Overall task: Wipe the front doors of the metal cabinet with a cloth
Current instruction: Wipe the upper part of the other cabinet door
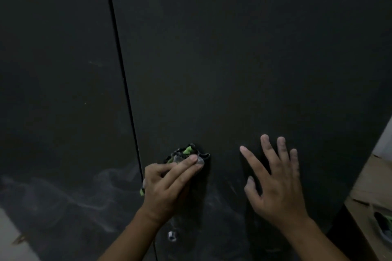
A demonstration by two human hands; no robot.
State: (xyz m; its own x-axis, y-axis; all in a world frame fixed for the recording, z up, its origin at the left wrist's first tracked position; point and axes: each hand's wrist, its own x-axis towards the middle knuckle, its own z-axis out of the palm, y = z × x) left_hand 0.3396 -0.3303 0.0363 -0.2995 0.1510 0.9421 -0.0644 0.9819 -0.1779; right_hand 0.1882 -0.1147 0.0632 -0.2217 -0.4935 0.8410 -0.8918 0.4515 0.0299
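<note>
Cloth (187, 152), bunched into a small wad of black, green and grey, sits pressed against the right door (233, 48), low down and just beside the dark gap (118, 53) that parts it from the left door (53, 48). The left hand (165, 186) holds it there, its fingers (188, 162) clamped over the wad, with a green scrap poking out by the heel of the palm. The right hand (275, 184) lies on the same door a little further right, holding nothing, fingers apart and straight, palm towards the metal as if steadying the panel.

Pale dusty smears (63, 193) swirl across the lower part of both doors, while the upper parts look darker and more even, so the low band seems to be where work is most needed. A small shiny lock (172, 236) shows below the left wrist, and a cardboard box (369, 184) stands at the right edge.

To do this step well, the wad would be better opened out flatter, so that more fabric meets the metal and the dust is lifted rather than pushed into new swirls. Long overlapping strokes, each running right to the gap and down past the lock, should leave fewer streaks than short dabs. The bracing hand may itself leave marks, so its patch needs a pass too, and the left door looks largely undone
</note>
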